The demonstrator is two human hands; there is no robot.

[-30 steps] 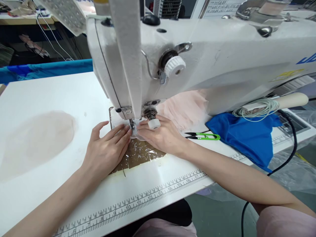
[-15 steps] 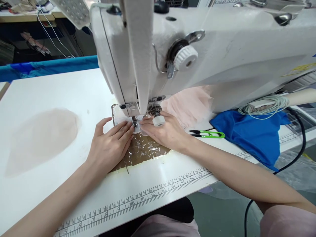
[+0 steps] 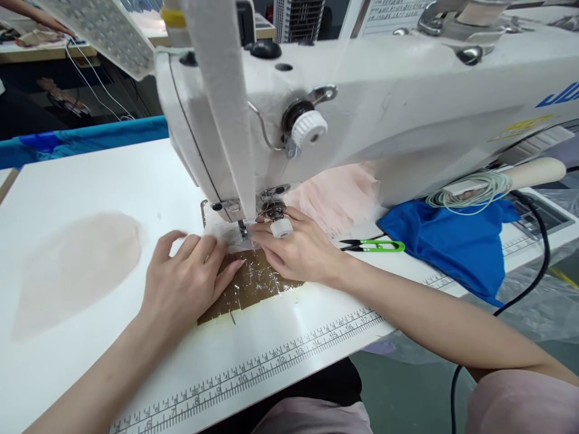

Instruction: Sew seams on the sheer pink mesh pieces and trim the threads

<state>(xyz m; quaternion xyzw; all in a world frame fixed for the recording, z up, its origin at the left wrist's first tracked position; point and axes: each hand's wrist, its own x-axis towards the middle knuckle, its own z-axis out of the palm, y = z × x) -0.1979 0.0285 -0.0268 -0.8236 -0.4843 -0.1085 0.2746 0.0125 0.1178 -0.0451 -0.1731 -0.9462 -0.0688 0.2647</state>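
My left hand (image 3: 185,280) lies flat on the white table with its fingers stretched toward a small sheer white fabric piece (image 3: 228,236) under the presser foot (image 3: 243,229) of the white sewing machine (image 3: 362,114). My right hand (image 3: 296,250) presses the same piece from the right with its fingertips and wears a white ring-like tool (image 3: 281,228) on one finger. A brown taped patch (image 3: 253,280) lies on the table under both hands.
Green thread snips (image 3: 373,245) lie right of my right hand, beside blue cloth (image 3: 452,241) and pink sheer fabric (image 3: 339,196). A sheer beige oval piece (image 3: 75,268) lies at the left. A ruler strip (image 3: 271,355) runs along the table's front edge. A black cable (image 3: 534,271) hangs at the right.
My left hand has slid a little back and to the left, its fingertips now further from the needle. The right hand stays pressed by the presser foot.
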